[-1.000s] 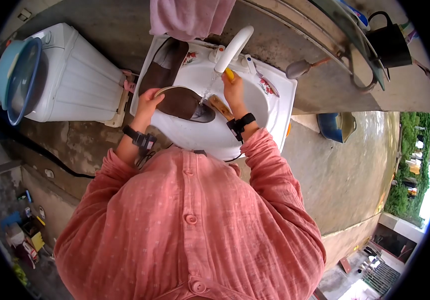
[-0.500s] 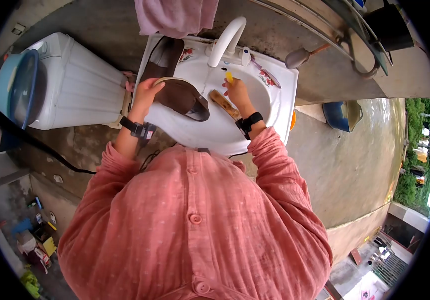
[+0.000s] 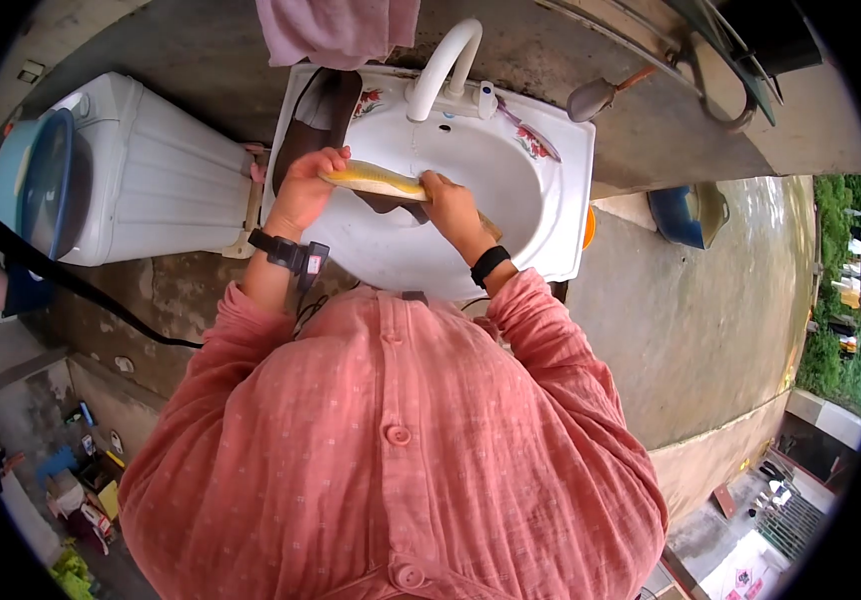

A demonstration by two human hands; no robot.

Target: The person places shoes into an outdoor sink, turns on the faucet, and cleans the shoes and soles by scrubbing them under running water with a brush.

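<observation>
Above the white sink (image 3: pixel 381 265), a brown cloth shoe (image 3: pixel 379 181) is held on its side between my hands, its yellow sole and pale edge facing up. My left hand (image 3: pixel 303 190) is closed on its left end. At its right end, my right hand (image 3: pixel 456 213) is closed with fingertips against the sole; anything else in that palm is hidden. A second brown shoe (image 3: pixel 316 125) lies on the sink's left ledge. Part of a wooden brush (image 3: pixel 491 228) shows in the basin beside my right hand, mostly hidden by it.
A white faucet (image 3: pixel 443 75) arches over the back of the basin. A long, narrow toothbrush-like item (image 3: pixel 531 135) lies on the right ledge. To the left stands a white washing machine (image 3: pixel 166 170) with basins on top. A pink towel (image 3: pixel 336 28) hangs behind the sink.
My left hand has lifted and turned the shoe so its sole shows. My right hand has moved left and down onto the shoe; the yellow piece it held is out of sight.
</observation>
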